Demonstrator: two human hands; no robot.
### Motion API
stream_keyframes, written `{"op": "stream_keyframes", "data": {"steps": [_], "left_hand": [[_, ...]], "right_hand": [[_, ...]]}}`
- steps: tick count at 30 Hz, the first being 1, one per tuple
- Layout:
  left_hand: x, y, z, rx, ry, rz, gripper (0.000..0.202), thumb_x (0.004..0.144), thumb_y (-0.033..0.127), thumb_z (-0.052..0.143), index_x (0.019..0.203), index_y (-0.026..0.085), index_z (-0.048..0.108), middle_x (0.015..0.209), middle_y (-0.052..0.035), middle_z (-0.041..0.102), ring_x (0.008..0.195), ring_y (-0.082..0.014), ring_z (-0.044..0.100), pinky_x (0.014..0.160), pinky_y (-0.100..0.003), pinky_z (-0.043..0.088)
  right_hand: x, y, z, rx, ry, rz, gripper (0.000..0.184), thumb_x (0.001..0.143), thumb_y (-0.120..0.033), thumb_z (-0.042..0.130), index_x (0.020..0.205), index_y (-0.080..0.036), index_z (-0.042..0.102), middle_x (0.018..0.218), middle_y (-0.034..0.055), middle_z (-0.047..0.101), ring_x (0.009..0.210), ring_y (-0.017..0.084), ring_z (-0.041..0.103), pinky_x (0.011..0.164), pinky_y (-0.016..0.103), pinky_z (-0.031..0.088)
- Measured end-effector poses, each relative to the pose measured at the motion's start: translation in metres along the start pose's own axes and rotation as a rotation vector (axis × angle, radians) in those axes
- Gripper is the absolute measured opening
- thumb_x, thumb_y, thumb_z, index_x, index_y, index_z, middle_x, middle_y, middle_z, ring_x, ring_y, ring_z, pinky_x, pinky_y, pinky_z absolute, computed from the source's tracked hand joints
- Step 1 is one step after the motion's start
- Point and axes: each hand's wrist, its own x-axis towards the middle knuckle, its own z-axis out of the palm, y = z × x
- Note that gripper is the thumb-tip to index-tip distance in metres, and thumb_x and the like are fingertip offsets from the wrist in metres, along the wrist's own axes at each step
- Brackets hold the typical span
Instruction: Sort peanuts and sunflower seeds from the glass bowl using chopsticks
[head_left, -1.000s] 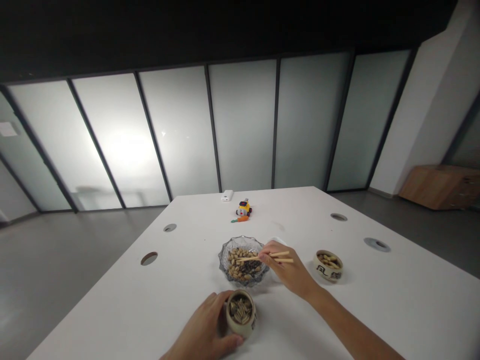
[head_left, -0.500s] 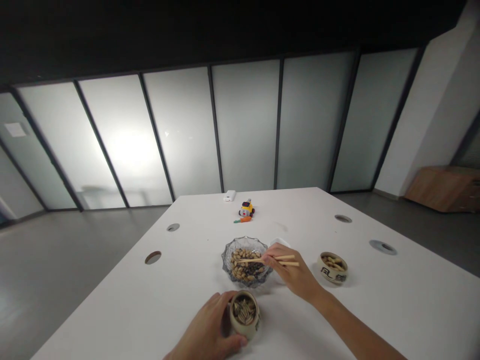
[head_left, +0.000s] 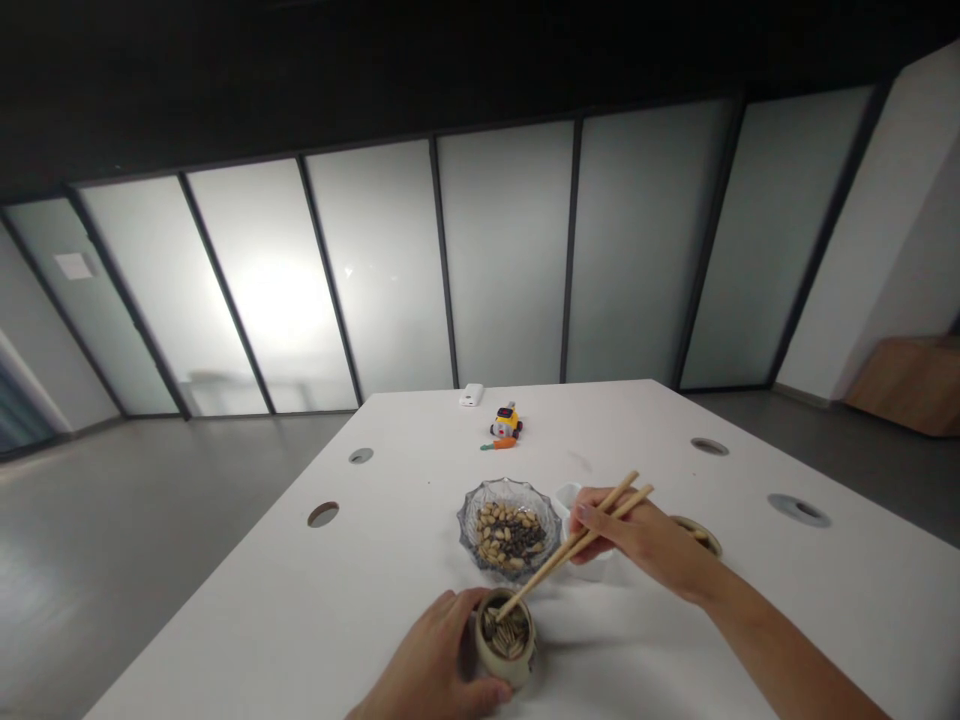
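My left hand (head_left: 442, 655) grips a small ceramic pot (head_left: 517, 668) from its left side, near the table's front. Striped sunflower seeds (head_left: 510, 637) lie inside the pot. My right hand (head_left: 615, 525) is closed around a pair of wooden chopsticks (head_left: 559, 557), whose tips reach down into the pot among the seeds. Just behind the pot stands a scalloped glass bowl (head_left: 469, 535) with pale nuts and small dark seeds in it. A white container (head_left: 568, 495) is partly hidden behind my right hand. Beyond my right forearm, a second ceramic pot (head_left: 709, 540) shows only its top.
Farther back on the white table (head_left: 405, 600) are a yellow toy vehicle (head_left: 507, 422), an orange-and-green carrot-shaped piece (head_left: 500, 444) and a white device (head_left: 472, 395). Round holes (head_left: 323, 515) pierce the tabletop on both sides. Frosted glass panels stand behind.
The chopsticks' tips have moved from the glass bowl into the pot in my left hand. My right hand has shifted right, now hiding much of the second pot. The view has turned slightly.
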Motion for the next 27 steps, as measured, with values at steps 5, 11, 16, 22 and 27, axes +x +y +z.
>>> {"op": "stream_keyframes", "data": {"steps": [5,11,16,22,27], "left_hand": [[-0.002,0.002,0.000,-0.031,0.000,-0.011,0.072,0.078,0.048,0.086,0.142,0.028,0.062,0.127,-0.0077,0.073,0.111,-0.0320,0.065,0.101,-0.038,0.050],[-0.002,-0.003,0.002,-0.065,0.003,0.000,0.073,0.077,0.051,0.086,0.141,0.024,0.063,0.131,-0.0104,0.072,0.116,-0.0339,0.064,0.103,-0.039,0.049],[0.000,-0.007,0.003,-0.074,0.003,0.025,0.072,0.078,0.048,0.087,0.142,0.025,0.062,0.133,-0.0103,0.071,0.119,-0.0341,0.064,0.105,-0.040,0.048],[0.003,-0.013,0.007,-0.061,0.003,0.014,0.073,0.076,0.045,0.089,0.140,0.025,0.063,0.131,-0.0098,0.072,0.116,-0.0334,0.065,0.103,-0.039,0.049],[0.003,-0.010,0.005,-0.074,-0.004,0.015,0.075,0.076,0.049,0.088,0.141,0.024,0.062,0.132,-0.0106,0.072,0.117,-0.0340,0.064,0.104,-0.039,0.048]], "right_hand": [[0.000,0.000,0.005,-0.048,0.023,-0.003,0.057,0.082,-0.075,0.077,0.078,-0.018,0.074,0.076,0.0055,0.077,0.069,0.022,0.077,0.071,0.036,0.068],[0.006,0.006,0.003,-0.004,0.215,-0.127,0.060,0.081,-0.079,0.075,0.078,-0.019,0.073,0.079,0.0067,0.076,0.078,0.026,0.078,0.075,0.040,0.069],[0.012,0.021,0.013,-0.222,0.308,-0.238,0.056,0.092,-0.076,0.065,0.084,-0.021,0.074,0.086,0.0074,0.076,0.080,0.026,0.076,0.080,0.040,0.064],[0.016,0.048,0.032,-0.404,0.285,-0.336,0.049,0.103,-0.062,0.057,0.084,-0.021,0.077,0.084,0.0057,0.072,0.080,0.024,0.071,0.075,0.034,0.055],[0.014,0.056,0.043,-0.425,0.233,-0.343,0.046,0.105,-0.057,0.058,0.081,-0.022,0.076,0.081,0.0029,0.069,0.076,0.020,0.065,0.072,0.031,0.050]]}}
